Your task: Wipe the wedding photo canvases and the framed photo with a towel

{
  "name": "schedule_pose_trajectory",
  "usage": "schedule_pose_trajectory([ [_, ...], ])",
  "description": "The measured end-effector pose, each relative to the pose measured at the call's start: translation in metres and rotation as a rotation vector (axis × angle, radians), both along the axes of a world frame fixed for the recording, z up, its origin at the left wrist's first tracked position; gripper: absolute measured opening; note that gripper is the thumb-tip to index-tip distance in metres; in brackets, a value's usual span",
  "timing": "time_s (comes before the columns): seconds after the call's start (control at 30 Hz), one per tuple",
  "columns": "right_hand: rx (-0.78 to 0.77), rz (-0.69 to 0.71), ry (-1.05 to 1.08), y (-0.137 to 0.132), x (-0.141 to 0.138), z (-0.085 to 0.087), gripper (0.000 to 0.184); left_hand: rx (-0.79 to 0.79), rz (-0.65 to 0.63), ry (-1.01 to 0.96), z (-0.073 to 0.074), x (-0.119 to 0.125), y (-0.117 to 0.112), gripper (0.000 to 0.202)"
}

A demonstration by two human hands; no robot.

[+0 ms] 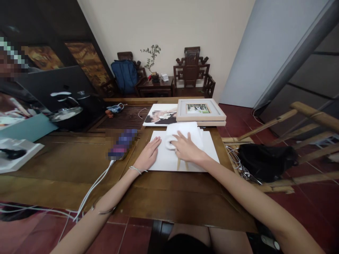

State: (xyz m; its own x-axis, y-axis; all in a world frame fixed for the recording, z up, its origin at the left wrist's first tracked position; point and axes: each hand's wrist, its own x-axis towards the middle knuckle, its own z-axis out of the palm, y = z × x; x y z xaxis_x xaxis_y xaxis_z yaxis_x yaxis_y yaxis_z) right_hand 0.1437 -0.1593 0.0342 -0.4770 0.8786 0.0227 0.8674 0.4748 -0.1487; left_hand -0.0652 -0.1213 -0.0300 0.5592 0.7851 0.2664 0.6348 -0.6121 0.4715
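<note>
My left hand lies flat on the left edge of a white board, fingers stretched out and holding nothing. On the board is a folded, layered white cloth, perhaps paper, curled into a loop at its left end. My right hand is on this cloth, some fingers splayed on top and others bent at the curled end, gripping it there. Two tan strips show on the board below my right hand; what they belong to is covered.
Behind the board are stacked light wood picture frames and a photo print. To the left lies a phone with a white cable. A pot and a teal box stand farther left. A bamboo rack holds a black bag.
</note>
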Motion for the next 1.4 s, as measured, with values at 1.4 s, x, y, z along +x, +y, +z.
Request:
schedule_pose_trajectory([
  [1.4, -0.023, 0.202, -0.027, -0.115, -0.038, 0.01, 0.03, 0.045, 0.002, 0.054, -0.004, 0.0, 0.001, 0.05],
])
